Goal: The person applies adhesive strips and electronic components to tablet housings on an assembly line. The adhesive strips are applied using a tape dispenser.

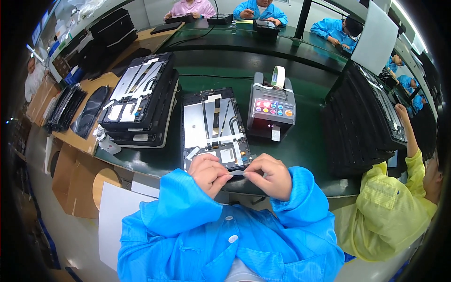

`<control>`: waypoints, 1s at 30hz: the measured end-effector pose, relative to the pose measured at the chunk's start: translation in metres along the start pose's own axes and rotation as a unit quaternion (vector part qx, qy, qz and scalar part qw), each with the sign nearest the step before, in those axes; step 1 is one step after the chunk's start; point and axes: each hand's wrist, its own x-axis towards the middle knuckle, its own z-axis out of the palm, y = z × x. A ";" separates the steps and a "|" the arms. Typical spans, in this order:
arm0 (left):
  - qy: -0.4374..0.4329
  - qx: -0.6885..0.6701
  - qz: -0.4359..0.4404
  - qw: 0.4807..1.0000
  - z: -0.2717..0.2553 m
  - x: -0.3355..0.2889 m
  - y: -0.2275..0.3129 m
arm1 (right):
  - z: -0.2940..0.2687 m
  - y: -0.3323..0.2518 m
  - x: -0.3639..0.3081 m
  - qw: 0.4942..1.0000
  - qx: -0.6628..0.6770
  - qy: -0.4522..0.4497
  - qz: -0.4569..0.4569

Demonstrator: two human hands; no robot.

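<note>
Between my two hands a short whitish strip of tape (pixel 237 173) is stretched, just off the near edge of an opened tablet (pixel 195 123). My left hand (pixel 206 173) pinches the strip's left end, and my right hand (pixel 271 176) pinches the other end between thumb and forefinger. The tablet lies on the green table with silver plates, dark cables and white tape strips showing inside. Right of it stands a grey tape dispenser (pixel 271 113) with lit coloured buttons, a tape roll on top and a piece of tape sticking out of its front.
Stacked opened tablets (pixel 137 91) rise on the left, beside a small white bottle (pixel 110 144). A tall dark stack (pixel 355 129) stands at the right. Next to it sits a person in yellow (pixel 387 211). Several people in work jackets are across the table. A cardboard box (pixel 75 181) is lower left.
</note>
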 end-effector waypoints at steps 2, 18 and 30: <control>-0.010 0.006 0.002 1.000 0.001 -0.001 -0.003 | 0.001 0.003 0.001 1.000 -0.004 0.001 0.016; 0.012 0.132 0.022 0.991 0.014 -0.004 -0.014 | 0.007 0.029 0.005 0.982 -0.161 -0.009 -0.097; -0.010 0.138 0.014 0.990 0.014 -0.006 -0.014 | 0.008 0.034 0.006 0.973 -0.177 0.008 -0.144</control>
